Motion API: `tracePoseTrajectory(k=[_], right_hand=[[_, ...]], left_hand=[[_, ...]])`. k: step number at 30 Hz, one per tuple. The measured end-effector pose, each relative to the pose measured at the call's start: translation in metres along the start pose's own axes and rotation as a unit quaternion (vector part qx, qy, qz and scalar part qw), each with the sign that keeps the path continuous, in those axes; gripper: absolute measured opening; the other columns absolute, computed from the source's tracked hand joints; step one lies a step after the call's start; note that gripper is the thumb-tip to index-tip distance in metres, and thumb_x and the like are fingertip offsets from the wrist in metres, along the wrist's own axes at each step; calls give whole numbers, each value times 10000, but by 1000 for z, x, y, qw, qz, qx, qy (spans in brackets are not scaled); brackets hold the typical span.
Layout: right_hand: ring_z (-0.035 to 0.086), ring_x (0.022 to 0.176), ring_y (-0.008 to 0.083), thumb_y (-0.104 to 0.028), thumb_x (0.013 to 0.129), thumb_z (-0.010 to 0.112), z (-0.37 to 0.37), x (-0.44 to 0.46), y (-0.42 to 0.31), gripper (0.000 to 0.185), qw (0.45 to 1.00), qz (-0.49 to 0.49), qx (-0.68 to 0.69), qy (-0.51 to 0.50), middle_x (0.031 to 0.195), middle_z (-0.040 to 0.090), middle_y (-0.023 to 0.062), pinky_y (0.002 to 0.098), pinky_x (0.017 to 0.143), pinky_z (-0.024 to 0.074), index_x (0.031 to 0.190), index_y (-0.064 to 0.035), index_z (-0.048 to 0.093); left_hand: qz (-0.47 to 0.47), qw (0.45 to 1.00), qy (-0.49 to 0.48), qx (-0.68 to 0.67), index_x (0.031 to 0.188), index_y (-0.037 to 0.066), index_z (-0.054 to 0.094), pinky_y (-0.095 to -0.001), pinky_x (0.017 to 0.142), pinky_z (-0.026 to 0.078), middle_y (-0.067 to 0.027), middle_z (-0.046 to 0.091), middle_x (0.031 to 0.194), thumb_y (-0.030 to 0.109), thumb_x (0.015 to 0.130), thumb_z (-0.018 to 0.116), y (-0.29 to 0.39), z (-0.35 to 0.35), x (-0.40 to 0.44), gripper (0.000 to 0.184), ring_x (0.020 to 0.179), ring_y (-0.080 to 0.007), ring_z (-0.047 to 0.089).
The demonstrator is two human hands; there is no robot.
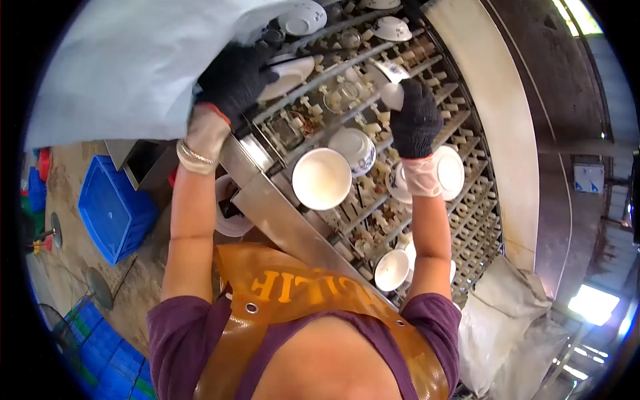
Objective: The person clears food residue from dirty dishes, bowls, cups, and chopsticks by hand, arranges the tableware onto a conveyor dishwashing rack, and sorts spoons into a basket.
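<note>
My left hand (237, 81), in a black glove over a clear one, is at the edge of a white sheet, beside a white plate (291, 77). Its fingers are dark and blurred, so I cannot see whether it grips the plate. My right hand (415, 120), gloved the same way, is closed on a small white dish (392, 97) above the pegged conveyor (467, 170). Nearer to me on the pegs are a white bowl (321, 179), a patterned bowl (353, 150) and a glass (287, 131). Another white bowl (392, 270) lies partly beside my right forearm.
The white sheet (127, 67) hangs at upper left. A metal ledge (280, 223) runs along the conveyor's near side, and a pale curved wall (513, 133) along its far side. A blue crate (113, 210) stands on the floor at left. Plastic sheeting (507, 320) hangs at lower right.
</note>
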State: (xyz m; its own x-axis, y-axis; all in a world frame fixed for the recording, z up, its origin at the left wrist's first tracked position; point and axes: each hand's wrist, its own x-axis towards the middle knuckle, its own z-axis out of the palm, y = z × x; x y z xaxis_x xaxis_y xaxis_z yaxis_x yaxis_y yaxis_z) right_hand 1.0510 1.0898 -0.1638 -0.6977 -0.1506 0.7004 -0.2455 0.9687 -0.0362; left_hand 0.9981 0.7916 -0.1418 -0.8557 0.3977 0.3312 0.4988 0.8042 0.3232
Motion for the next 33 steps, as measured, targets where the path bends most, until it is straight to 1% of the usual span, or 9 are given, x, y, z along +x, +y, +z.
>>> tracePoseTrajectory(k=[5, 8, 10, 16, 17, 23, 28, 31, 33], right_hand=[[596, 853, 332, -149, 664, 699, -4, -36, 16, 361, 970, 100, 99, -199, 915, 618, 146, 408, 721, 485, 1002, -98, 583], [604, 819, 324, -204, 661, 713, -22, -68, 37, 368, 973, 159, 69, -151, 868, 623, 132, 407, 700, 483, 989, -104, 580], [604, 806, 333, -259, 706, 697, -42, -85, 51, 329, 951, 248, 84, -167, 862, 623, 143, 402, 694, 477, 962, -86, 584], [601, 790, 345, -258, 744, 680, -104, -143, 58, 305, 959, 257, 39, -110, 837, 613, 174, 387, 683, 479, 939, -48, 573], [604, 793, 340, -255, 741, 684, -115, -147, 52, 304, 959, 259, 29, -115, 838, 613, 175, 387, 680, 480, 936, -50, 574], [609, 748, 320, -154, 711, 709, -150, -185, 39, 256, 941, 314, 94, -84, 814, 614, 160, 375, 670, 488, 915, -49, 594], [607, 748, 329, -171, 772, 654, -141, -227, 66, 230, 931, 356, 50, -62, 814, 617, 163, 371, 662, 485, 951, -42, 590], [612, 760, 324, -194, 800, 626, -125, -227, 93, 221, 806, 555, 190, -79, 823, 616, 175, 383, 662, 481, 946, -33, 589], [616, 779, 325, -220, 795, 627, -103, -225, 116, 239, 907, 420, 25, -1, 828, 620, 181, 394, 666, 478, 939, -32, 597]], left_hand=[[13, 987, 93, -134, 1105, 53, 583, -397, 867, 426, -181, 606, 1025, 286, 793, 605, 44, -50, 24, 390, 949, -306, 588], [-41, 979, 88, -177, 1168, 54, 536, -365, 820, 452, -225, 589, 1033, 283, 761, 624, 80, -64, 27, 475, 962, -228, 605], [-21, 962, 95, -256, 954, 31, 607, -400, 752, 455, -200, 616, 844, 265, 748, 625, 92, -57, 37, 313, 829, -337, 595], [137, 976, 139, -100, 927, 55, 629, -437, 791, 443, -199, 611, 930, 266, 689, 660, 99, 39, 107, 319, 872, -357, 579], [38, 998, -8, -49, 1084, 73, 593, -407, 893, 402, -206, 580, 1054, 299, 689, 666, 107, 45, 116, 461, 1007, -325, 542], [141, 985, -92, 27, 1023, 87, 624, -421, 825, 458, -163, 617, 990, 258, 737, 594, 95, 159, 144, 334, 927, -333, 585], [99, 992, 4, -78, 1039, 97, 586, -438, 782, 447, -170, 619, 927, 293, 789, 547, 111, 58, 34, 321, 890, -366, 572], [42, 995, -71, -53, 950, 55, 606, -433, 730, 448, -174, 625, 881, 332, 809, 564, 74, 39, -17, 313, 841, -349, 584], [0, 993, -122, -3, 954, 58, 608, -426, 743, 453, -172, 625, 881, 353, 821, 555, 59, 45, -44, 328, 835, -347, 588]])
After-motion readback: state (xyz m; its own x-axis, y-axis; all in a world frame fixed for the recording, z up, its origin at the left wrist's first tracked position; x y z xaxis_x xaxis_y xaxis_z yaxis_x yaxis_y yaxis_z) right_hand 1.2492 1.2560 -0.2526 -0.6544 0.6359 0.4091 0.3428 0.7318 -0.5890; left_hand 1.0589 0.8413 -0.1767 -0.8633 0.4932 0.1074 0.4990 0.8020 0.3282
